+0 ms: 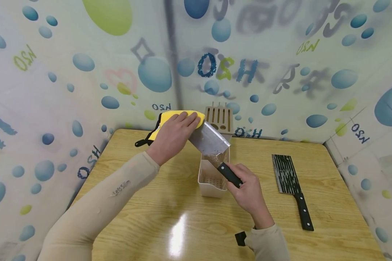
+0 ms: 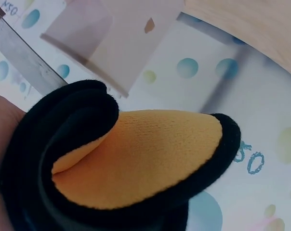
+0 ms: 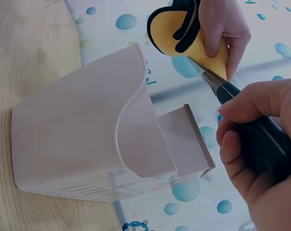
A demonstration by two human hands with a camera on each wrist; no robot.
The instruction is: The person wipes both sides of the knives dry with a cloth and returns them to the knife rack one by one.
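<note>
The wood-topped table [image 1: 143, 221] bears everything, and the pale holder [image 1: 212, 191] stands upright near its back edge, its slotted top towards the wall. To its right, well apart, the dark-bladed cleaver [image 1: 292, 187] lies flat, handle towards the person. The bare-bladed knife [image 1: 211, 139], the thing being worked on, is held up in the air before the holder and clear of it. The right hand [image 1: 248, 188] grips its black handle, fingers curled round. The left hand [image 1: 173, 137] pinches the yellow cloth [image 1: 166, 117] over the blade's far end, thumb on one side, fingers together on the other. To wipe well, I would keep the handle steady, leave a full fold between skin and steel, and draw the cloth away from the cutting edge, never along it; which side is sharp I cannot tell. Clear of the holder's rim, the blade should not knock it.
</note>
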